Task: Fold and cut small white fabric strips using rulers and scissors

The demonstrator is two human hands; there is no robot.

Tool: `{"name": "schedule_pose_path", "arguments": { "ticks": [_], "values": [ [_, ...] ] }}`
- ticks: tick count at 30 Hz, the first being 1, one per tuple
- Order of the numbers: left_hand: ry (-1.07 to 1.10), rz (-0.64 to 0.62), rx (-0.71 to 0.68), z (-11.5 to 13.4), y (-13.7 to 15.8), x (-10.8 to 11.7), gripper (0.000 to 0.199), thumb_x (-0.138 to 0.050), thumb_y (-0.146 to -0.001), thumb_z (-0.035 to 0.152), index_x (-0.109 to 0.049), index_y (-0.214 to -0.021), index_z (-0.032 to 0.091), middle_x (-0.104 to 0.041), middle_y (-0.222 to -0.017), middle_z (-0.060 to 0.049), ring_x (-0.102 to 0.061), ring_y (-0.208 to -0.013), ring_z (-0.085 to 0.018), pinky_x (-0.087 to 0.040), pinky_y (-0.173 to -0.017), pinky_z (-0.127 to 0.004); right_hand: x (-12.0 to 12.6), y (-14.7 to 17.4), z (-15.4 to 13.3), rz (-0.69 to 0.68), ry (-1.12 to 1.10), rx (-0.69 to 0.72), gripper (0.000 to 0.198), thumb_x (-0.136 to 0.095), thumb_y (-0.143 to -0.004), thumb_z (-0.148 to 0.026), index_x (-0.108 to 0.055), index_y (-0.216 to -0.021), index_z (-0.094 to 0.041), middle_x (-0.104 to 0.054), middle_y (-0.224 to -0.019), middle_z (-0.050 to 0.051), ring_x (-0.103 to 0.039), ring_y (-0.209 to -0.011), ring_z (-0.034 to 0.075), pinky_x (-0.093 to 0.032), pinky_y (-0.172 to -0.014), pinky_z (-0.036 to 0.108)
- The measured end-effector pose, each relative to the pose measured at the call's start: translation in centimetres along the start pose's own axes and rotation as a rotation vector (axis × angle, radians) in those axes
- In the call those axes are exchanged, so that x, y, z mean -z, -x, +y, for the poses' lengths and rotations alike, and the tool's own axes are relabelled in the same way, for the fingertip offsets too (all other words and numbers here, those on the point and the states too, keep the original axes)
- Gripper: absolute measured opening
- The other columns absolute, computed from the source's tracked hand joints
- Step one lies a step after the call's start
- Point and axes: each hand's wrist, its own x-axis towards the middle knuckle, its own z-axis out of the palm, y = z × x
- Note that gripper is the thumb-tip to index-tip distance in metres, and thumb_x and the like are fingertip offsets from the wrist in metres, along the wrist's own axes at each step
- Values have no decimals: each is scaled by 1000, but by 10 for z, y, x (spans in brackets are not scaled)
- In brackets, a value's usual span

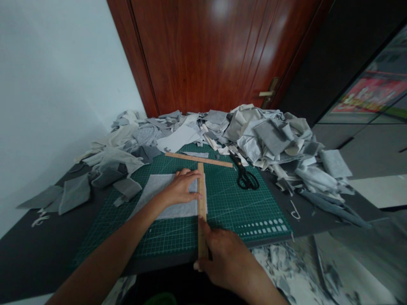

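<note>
A piece of light grey fabric lies flat on the green cutting mat. Across its right edge, pointing away from me, lies a wooden ruler. My left hand rests on the fabric with thumb and fingers apart, the fingertips pressing on the ruler's left side. Around the ruler's near end, at the table's front edge, my right hand is closed, thumb on the left and index finger along the top. A second wooden ruler lies crosswise beyond the fabric. Black-handled scissors lie to the right.
Heaped fabric scraps cover the back and right of the dark table. More grey scraps lie at the left. Fabric bits litter the floor. A wooden door stands behind, a white wall at left.
</note>
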Motion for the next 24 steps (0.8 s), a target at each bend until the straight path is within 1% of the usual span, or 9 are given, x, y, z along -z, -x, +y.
{"name": "schedule_pose_path", "arguments": {
  "ticks": [3, 9, 16, 22, 24],
  "values": [
    [-2, 1, 4, 1, 0, 0, 65, -80, -79, 47, -57, -137, 30, -55, -150, -4, -48, -124, -33, -35, -99, -46, 1, 0, -1, -8, -1, 0, 96, -77, -79, -32, -32, -160, -6, -75, -116, 23, -71, -108, 37, -54, -92, 44],
    [14, -20, 31, 4, 0, 2, 66, -80, -79, 47, -56, -139, 31, -55, -151, -5, -47, -126, -34, -35, -101, -48, -5, 0, 3, 26, 8, 33, 96, -75, -80, -32, -30, -161, -6, -76, -115, 22, -72, -106, 37, -54, -91, 44],
    [-25, -32, 3, 6, 1, 5, 62, -79, -81, 47, -58, -136, 28, -53, -151, -6, -47, -126, -34, -35, -102, -47, -3, 1, 4, 26, -23, 20, 97, -77, -79, -33, -31, -160, -6, -75, -119, 22, -70, -110, 36, -53, -94, 43],
    [-14, -53, 3, 7, 1, 4, 74, -82, -74, 58, -56, -137, 28, -49, -154, -9, -45, -128, -37, -34, -104, -50, -5, 1, 6, 42, -1, 30, 97, -75, -79, -35, -31, -161, -7, -76, -116, 21, -72, -106, 36, -54, -91, 42],
    [-9, -50, -4, 7, 1, 4, 75, -82, -73, 60, -56, -136, 28, -48, -154, -9, -44, -128, -37, -34, -103, -50, -5, 1, 5, 37, 8, 24, 98, -76, -79, -35, -31, -161, -6, -76, -115, 21, -72, -106, 36, -54, -91, 42]
  ]
}}
